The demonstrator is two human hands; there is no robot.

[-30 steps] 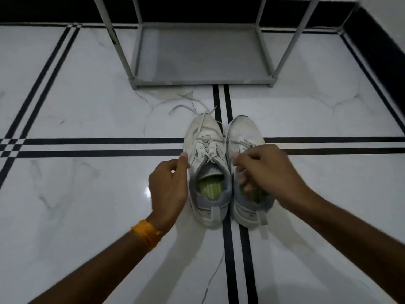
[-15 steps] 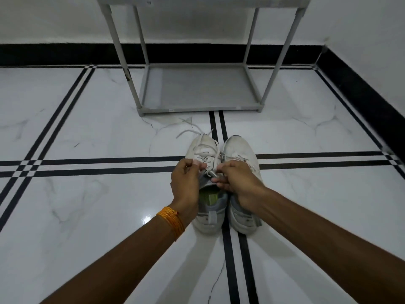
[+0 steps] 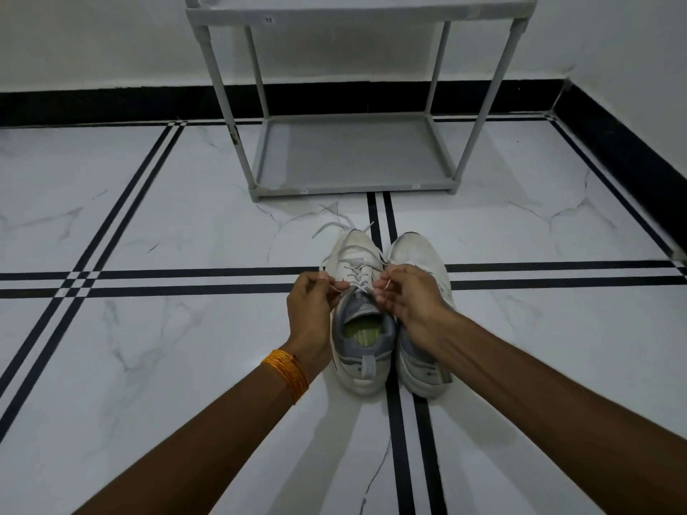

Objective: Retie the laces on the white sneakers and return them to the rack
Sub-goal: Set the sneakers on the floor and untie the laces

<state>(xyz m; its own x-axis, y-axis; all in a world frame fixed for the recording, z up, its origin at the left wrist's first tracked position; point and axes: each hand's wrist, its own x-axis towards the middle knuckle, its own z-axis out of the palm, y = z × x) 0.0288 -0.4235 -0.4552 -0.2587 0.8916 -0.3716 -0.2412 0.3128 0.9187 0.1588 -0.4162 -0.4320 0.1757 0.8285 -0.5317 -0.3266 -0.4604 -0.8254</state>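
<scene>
there, both hands' fingers point(image 3: 336, 285) pinched closed on the left sneaker's laces point(image 3: 356, 273)

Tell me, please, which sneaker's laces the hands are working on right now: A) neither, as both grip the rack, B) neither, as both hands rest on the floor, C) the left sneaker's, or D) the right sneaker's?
C: both the left hand and the right hand pinch lace ends over the left sneaker, which stands on the floor.
</scene>
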